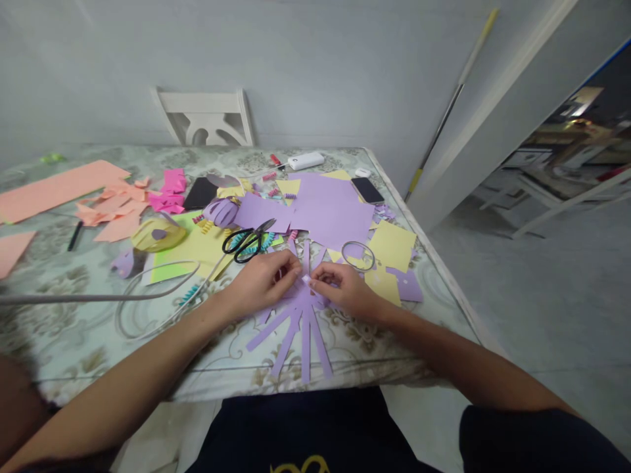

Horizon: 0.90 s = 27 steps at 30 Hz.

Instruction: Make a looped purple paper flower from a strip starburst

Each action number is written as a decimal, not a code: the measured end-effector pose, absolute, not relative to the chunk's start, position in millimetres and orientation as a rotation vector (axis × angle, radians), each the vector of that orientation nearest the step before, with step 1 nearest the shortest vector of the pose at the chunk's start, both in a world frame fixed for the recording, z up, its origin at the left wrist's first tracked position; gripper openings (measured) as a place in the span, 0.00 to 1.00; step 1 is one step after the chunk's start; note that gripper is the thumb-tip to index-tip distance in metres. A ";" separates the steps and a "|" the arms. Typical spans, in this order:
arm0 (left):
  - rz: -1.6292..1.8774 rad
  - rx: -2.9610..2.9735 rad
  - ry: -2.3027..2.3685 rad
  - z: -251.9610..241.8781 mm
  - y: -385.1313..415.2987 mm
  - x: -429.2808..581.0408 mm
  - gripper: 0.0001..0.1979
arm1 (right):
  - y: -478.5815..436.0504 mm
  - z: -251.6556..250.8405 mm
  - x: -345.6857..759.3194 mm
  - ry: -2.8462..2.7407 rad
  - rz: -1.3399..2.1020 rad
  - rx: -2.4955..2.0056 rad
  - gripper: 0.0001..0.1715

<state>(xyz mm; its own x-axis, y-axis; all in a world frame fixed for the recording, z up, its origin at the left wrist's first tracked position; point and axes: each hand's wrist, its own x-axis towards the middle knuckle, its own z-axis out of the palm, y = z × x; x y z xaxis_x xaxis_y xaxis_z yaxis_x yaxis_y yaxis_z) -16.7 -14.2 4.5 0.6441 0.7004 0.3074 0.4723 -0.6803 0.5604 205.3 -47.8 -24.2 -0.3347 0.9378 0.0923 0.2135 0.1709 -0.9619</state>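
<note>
Purple paper cut into strips [305,328] lies fanned out in front of me at the table's near edge, its strips spreading from a middle. Over that middle both hands are close together. My right hand [345,286] pinches a small whitish piece [306,279], perhaps tape, between thumb and finger. Just left of it, my left hand [263,282] is closed with its fingertips together; what lies in them is too small to tell. Black-handled scissors [246,242] rest beyond my left hand, blades partly apart. A ring-shaped tape roll [358,255] lies beyond my right hand.
Purple sheets [330,210], yellow squares [393,245], orange paper [64,190] and curled strips cover much of the table. A pale cable [148,297] loops at left. Phones [367,190] and a white power bank [305,161] lie farther back. A chair [207,115] stands behind the table.
</note>
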 end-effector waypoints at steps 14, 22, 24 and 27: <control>0.688 2.713 0.820 -5.9 -14.7 -20.8 0.06 | -46.2 -28.8 204.8 -1.662 1.172 -1.143 0.09; 0.601 2.762 0.784 -4.8 -15.9 -18.9 0.08 | -46.9 -27.6 205.0 -1.728 1.107 -1.154 0.08; 0.598 2.775 0.773 -4.0 -16.4 -18.2 0.09 | -47.5 -27.5 205.0 -1.751 1.081 -1.148 0.07; 0.592 2.798 0.764 -4.4 -16.5 -18.1 0.10 | -48.4 -28.5 204.5 -1.783 1.049 -1.147 0.07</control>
